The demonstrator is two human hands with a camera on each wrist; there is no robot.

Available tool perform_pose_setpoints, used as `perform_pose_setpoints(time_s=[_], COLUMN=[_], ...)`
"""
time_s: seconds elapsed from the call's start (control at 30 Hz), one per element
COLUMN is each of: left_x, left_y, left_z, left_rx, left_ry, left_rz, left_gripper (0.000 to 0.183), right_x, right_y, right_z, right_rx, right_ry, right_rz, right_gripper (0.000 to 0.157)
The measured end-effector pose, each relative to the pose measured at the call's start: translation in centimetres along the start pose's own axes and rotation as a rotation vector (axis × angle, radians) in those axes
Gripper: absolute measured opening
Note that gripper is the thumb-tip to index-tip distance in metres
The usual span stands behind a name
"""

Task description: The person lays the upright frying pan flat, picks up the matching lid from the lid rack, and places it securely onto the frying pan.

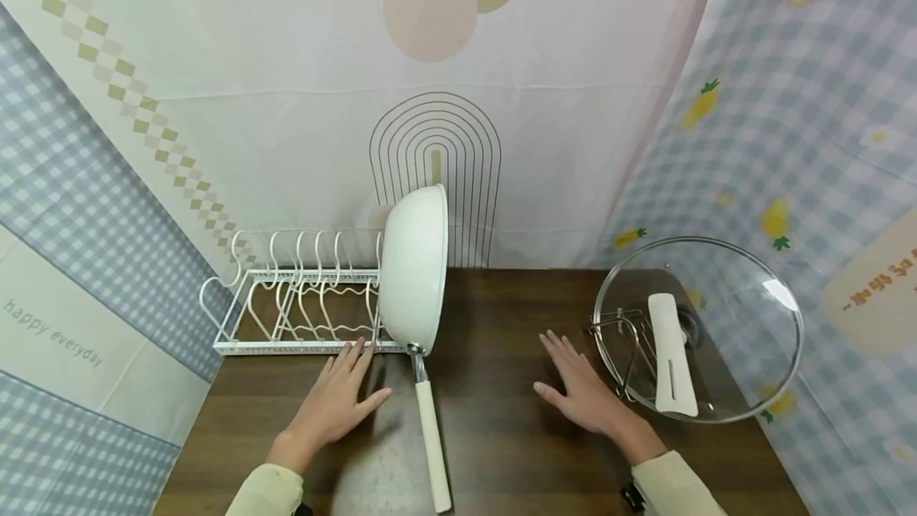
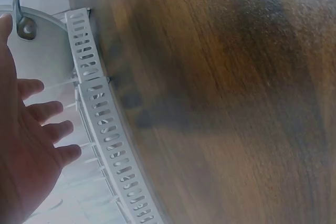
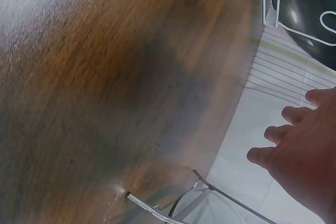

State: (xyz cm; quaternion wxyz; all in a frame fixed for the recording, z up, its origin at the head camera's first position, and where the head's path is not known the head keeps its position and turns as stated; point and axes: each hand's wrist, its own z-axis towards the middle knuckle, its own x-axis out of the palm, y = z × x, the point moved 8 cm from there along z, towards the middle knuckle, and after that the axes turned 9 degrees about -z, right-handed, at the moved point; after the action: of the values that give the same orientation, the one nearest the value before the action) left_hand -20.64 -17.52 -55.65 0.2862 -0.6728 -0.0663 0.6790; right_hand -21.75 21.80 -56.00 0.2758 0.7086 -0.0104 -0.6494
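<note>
A white frying pan [image 1: 414, 269] stands on its side at the right end of a white wire rack [image 1: 294, 348], its cream handle [image 1: 433, 446] pointing toward me. My left hand [image 1: 335, 402] is spread just in front of the rack, left of the handle, holding nothing. To the right, my right hand [image 1: 583, 390] hovers over the table with fingers extended, also holding nothing. Beside it, a glass lid [image 1: 745, 333] with a long white handle [image 1: 672, 357] leans on a thin metal stand [image 1: 630, 357]. In the right wrist view the pan's dark inside [image 3: 299, 17] shows.
The brown wooden table [image 1: 501, 452] meets a white patterned cloth [image 1: 544, 181] at the back. Blue checked cloths hang at the left [image 1: 72, 261] and right [image 1: 845, 181]. The rack's several wire dividers rise left of the pan.
</note>
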Motion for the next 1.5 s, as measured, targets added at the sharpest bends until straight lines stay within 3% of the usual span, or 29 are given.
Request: perform_pose_setpoints(time_s=[0.3,0.53,0.77,1.03,1.27,1.5], left_x=[0.1,0.3,-0.2,0.5,1.1,1.8], left_y=[0.4,0.6,0.0,0.1,-0.4,-0.9], left_z=[-0.2,-0.3,0.0,0.3,0.5,0.6], left_rx=[-0.03,-0.087,-0.067,-0.175,-0.219,-0.255], left_ry=[-0.001,0.023,-0.043,-0.006,0.033,0.058], left_rz=[-0.112,-0.318,-0.482,-0.667,-0.816,-0.924], left_gripper=[0.086,0.081,0.067,0.055,0.054,0.055], right_x=[0.4,0.2,0.6,1.6,2.8,3.7], right_y=[0.3,0.5,0.7,1.6,2.5,3.7], right_z=[-0.2,-0.2,0.2,0.5,0.5,0.5], right_rx=[0.002,0.014,0.019,-0.049,-0.051,-0.081], right_ry=[0.034,0.05,0.09,0.226,0.327,0.365], right_rz=[0.155,0.274,0.526,0.835,0.924,0.953], right_gripper=[0.078,0.068,0.058,0.06,0.062,0.062])
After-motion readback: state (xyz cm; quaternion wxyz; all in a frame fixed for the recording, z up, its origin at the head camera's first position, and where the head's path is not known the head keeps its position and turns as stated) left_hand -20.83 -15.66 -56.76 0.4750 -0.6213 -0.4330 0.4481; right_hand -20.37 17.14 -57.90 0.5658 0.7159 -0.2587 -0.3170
